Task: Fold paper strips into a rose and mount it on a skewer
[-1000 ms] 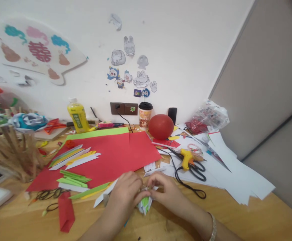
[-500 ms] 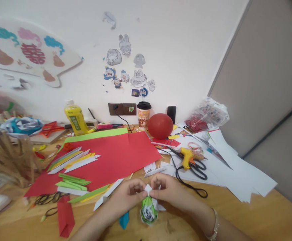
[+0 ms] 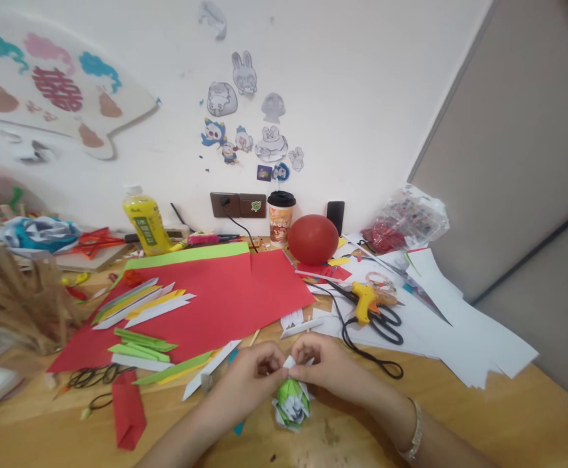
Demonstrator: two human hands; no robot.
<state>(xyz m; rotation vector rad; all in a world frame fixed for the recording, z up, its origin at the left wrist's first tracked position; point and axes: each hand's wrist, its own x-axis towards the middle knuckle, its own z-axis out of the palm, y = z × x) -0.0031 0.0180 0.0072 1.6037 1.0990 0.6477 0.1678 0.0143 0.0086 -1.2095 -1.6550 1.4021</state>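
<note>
Between my two hands is a small folded-paper piece [image 3: 292,403], green and white, with its pointed white end upward. My left hand [image 3: 263,374] pinches that white end from the left, thumb against the paper. From the right, my right hand [image 3: 323,367] pinches the same end with thumb and curled fingers. The bulkier green and white part hangs below the fingertips, just over the wooden table. A blue paper piece [image 3: 238,428] lies partly hidden beneath my left forearm.
Folded strips [image 3: 142,305] lie on a red sheet [image 3: 245,292] at left. A yellow glue gun [image 3: 363,302] and black scissors [image 3: 386,325] rest on white paper [image 3: 479,338] at right. A red balloon [image 3: 313,239], cup [image 3: 281,221] and yellow bottle [image 3: 146,224] stand along the wall.
The folded-paper piece has tilted slightly in my fingers, and its white flap on the right shows less. My view has shifted a little downward. Both hands keep their pinch.
</note>
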